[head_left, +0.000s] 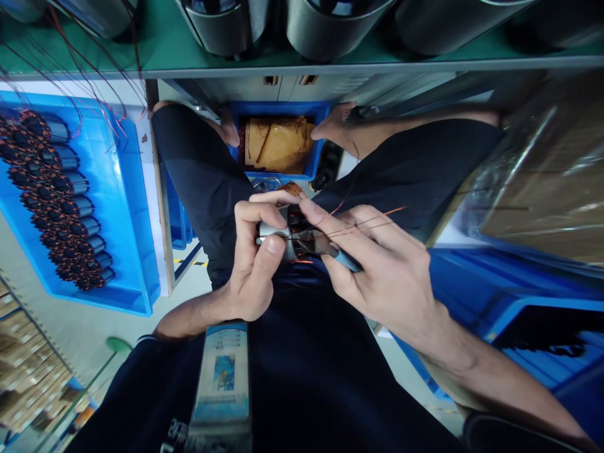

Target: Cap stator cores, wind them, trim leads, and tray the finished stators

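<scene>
My left hand (pixel 257 258) is closed around a small motor stator (pixel 277 234) with a silvery metal body, thumb and fingers pressed on its side. Copper windings and black slots show at the stator's right end. Over that end, my right hand (pixel 377 258) grips a blue-handled metal tool (pixel 346 259); its tip lies against the windings, and its exact kind is partly hidden by the fingers. Thin copper wires (pixel 368 223) run from the stator past the right fingers. Some fingertips are covered by the stator.
At left, a blue tray (pixel 134 251) holds several wound stators (pixel 70 182) in rows. Large metal cylinders (pixel 325 31) stand on the green bench (pixel 160 47) ahead. Between the feet sits a blue bin (pixel 283 171) with brown material. More blue bins (pixel 453 277) are at right.
</scene>
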`<action>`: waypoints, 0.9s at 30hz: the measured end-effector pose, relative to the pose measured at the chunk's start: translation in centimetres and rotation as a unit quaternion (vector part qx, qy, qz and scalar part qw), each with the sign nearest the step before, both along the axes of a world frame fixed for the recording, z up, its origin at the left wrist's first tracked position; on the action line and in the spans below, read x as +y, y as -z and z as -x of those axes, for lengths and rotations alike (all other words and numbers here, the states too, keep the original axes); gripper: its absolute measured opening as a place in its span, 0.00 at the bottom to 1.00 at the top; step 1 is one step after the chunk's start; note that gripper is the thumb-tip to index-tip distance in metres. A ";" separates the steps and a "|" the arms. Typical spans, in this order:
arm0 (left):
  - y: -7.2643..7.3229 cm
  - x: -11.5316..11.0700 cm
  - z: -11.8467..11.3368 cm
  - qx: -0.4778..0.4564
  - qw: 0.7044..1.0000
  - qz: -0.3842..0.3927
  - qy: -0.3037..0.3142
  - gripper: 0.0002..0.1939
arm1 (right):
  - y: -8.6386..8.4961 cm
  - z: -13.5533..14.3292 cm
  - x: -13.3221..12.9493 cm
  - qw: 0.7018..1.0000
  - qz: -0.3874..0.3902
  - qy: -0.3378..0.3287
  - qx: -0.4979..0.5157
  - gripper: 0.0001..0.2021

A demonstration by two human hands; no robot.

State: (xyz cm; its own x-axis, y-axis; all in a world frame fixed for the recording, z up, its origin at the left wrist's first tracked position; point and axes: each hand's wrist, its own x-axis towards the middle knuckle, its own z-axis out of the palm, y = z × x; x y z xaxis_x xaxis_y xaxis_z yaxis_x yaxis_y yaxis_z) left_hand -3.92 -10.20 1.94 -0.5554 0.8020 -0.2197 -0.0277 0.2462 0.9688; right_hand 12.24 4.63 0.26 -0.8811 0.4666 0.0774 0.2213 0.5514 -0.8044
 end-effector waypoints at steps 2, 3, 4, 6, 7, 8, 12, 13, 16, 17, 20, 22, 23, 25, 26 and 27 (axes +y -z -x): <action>0.7 0.0 0.0 -0.005 0.999 -0.052 -0.007 0.10 | 0.2 0.0 -0.1 1.000 0.010 0.001 0.009 0.45; 1.0 0.0 0.0 -0.015 0.997 -0.078 -0.010 0.10 | 0.3 0.0 -0.2 1.000 0.017 0.000 0.013 0.45; 1.2 -0.1 0.1 -0.027 0.995 -0.098 -0.012 0.10 | 0.4 0.0 -0.2 1.000 0.023 0.001 0.014 0.45; 1.4 -0.1 0.1 -0.049 0.993 -0.108 -0.014 0.10 | 0.4 0.0 -0.3 0.999 0.031 -0.002 0.013 0.44; 1.4 -0.1 0.2 -0.053 0.993 -0.109 -0.013 0.10 | 0.4 0.0 -0.3 0.999 0.032 -0.002 0.012 0.44; 1.3 -0.1 0.2 -0.053 0.993 -0.108 -0.011 0.10 | 0.3 0.0 -0.3 0.999 0.031 -0.003 0.011 0.44; 1.1 -0.3 0.0 -0.046 0.994 -0.097 -0.007 0.10 | -0.3 0.1 -0.2 1.000 0.025 0.003 0.018 0.41; 1.2 -0.3 -0.1 -0.046 0.994 -0.095 -0.006 0.10 | -0.3 0.2 -0.2 1.000 0.020 0.005 0.019 0.39; 1.5 -0.5 -0.2 -0.037 0.995 -0.094 -0.006 0.10 | -0.3 0.3 -0.2 0.999 0.031 0.011 0.017 0.35; 1.5 -0.5 -0.3 -0.033 0.995 -0.091 -0.009 0.09 | -0.2 0.4 -0.2 0.998 0.049 0.013 0.021 0.34; 1.3 -0.2 -0.4 -0.028 0.997 -0.073 -0.019 0.09 | 0.0 0.5 -0.2 0.995 0.091 0.023 0.042 0.32; 1.1 0.1 -0.5 -0.025 0.998 -0.058 -0.027 0.10 | 0.1 0.5 -0.3 0.997 0.067 0.028 0.030 0.30; 1.0 0.3 -0.5 -0.021 0.998 -0.053 -0.030 0.11 | 0.2 0.5 -0.3 0.998 0.048 0.031 0.019 0.29; 0.9 0.5 -0.6 -0.026 0.997 -0.054 -0.040 0.11 | 0.5 0.6 -0.3 0.999 0.026 0.033 0.004 0.29; 1.0 0.6 -0.6 -0.036 0.996 -0.060 -0.047 0.10 | 0.7 0.7 -0.3 0.999 0.031 0.034 0.007 0.30; 1.2 0.6 -0.5 -0.048 0.995 -0.068 -0.056 0.09 | 1.0 0.9 -0.3 0.998 0.047 0.035 0.017 0.30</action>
State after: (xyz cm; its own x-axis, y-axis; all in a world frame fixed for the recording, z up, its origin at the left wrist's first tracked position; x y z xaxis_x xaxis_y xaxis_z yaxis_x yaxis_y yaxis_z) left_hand -3.40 -9.60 0.78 -0.6248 0.7619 -0.1708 -0.1422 0.1040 0.9844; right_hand 11.35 4.33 -0.74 -0.8442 0.5328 0.0593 0.2279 0.4568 -0.8599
